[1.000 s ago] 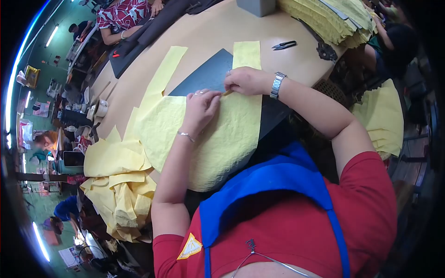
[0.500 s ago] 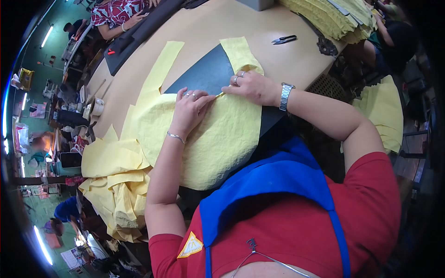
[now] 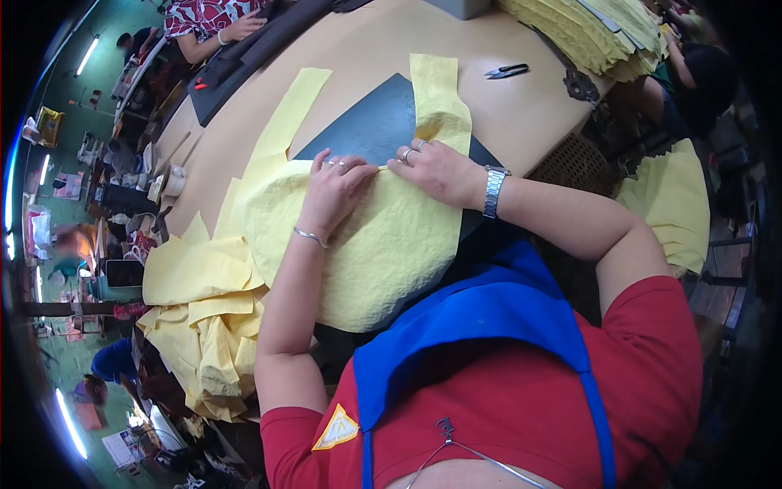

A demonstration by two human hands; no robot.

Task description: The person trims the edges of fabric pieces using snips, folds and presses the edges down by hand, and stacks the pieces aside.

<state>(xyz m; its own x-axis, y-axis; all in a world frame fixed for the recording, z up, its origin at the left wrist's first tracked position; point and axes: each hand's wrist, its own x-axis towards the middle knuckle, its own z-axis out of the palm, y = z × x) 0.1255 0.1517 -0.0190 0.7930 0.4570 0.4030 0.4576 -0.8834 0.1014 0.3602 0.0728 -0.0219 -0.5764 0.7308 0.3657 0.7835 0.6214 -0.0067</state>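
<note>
Cloth panel (image 3: 391,244) lies at frame centre, over board (image 3: 366,118) on table (image 3: 529,114); left hand (image 3: 330,191) and right hand (image 3: 444,173) rest on its upper part. Snips (image 3: 508,72): upper right, near cloth stack (image 3: 582,37). Cloth pile (image 3: 208,326): lower left.

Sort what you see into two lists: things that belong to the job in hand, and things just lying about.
Belongs:
yellow piece, left hand and right hand at its upper edge
dark panel, partly beneath it
yellow heap, probably, being similar cloth

Lying about, seemingly:
snips, apart from both hands
grey box
</note>
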